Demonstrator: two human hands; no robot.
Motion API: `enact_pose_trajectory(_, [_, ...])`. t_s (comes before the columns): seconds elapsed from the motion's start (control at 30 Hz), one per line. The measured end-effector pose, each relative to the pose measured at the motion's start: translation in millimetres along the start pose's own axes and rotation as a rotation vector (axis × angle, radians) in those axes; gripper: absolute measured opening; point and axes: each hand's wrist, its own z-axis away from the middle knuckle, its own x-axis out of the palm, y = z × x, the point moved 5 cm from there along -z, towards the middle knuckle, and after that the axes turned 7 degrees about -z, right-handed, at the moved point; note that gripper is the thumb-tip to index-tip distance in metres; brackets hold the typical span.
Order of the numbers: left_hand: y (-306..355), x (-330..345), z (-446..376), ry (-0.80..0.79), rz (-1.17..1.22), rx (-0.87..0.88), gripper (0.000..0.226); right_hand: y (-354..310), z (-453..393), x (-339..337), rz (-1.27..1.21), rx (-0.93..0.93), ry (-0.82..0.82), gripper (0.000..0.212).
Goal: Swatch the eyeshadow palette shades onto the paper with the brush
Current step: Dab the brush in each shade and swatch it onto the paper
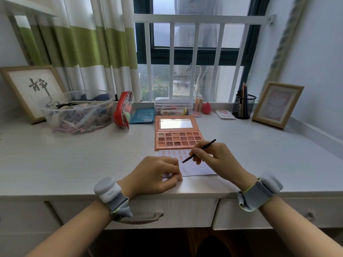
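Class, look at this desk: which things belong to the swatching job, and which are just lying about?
In use: eyeshadow palette, brush in the right hand, paper under the left hand.

Lying about: plastic bowl, red pouch, clear box, pencil cup, two picture frames.

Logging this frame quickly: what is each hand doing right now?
Left hand: loosely curled, resting on the paper, holding nothing visible.
Right hand: closed on the brush, tip at the paper.
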Motion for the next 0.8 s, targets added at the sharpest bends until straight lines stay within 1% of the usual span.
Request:
enact_pose_trajectory(0.1, [-0.9, 1.2, 0.1, -0.005, 0.003, -0.008, 0.032, 0.3, -0.4, 4.4, 0.061, -0.032, -0.044, 0.015])
enact_pose_trajectory(0.23, [-1.5, 1.5, -0.1, -0.004, -0.003, -0.007, 0.032, 2.7, 0.8, 7.5, 0.063, -0.004, -0.104, 0.018])
enact_pose_trajectory(0.33, [-1.9, 1.5, -0.3, -0.01, -0.002, -0.009, 0.033, 1.4, 1.1, 4.8, -0.001, 0.013, -0.098, 0.019])
enact_pose_trajectory(0.47, [-1.0, 1.2, -0.2, 0.0, -0.002, -0.005, 0.033, 1.2, -1.2, 4.5, 0.028, 0.001, -0.054, 0.018])
enact_pose_trajectory(0.67, [-1.5, 1.7, 0.1, -0.002, 0.002, -0.015, 0.032, 2.8, 1.1, 4.9, -0.016, 0.04, -0.088, 0.02])
enact_pose_trajectory(0.8, [-1.2, 1.5, -0.3, -0.007, 0.012, -0.017, 0.035, -0.6, -0.2, 2.2, 0.059, -0.012, -0.037, 0.013])
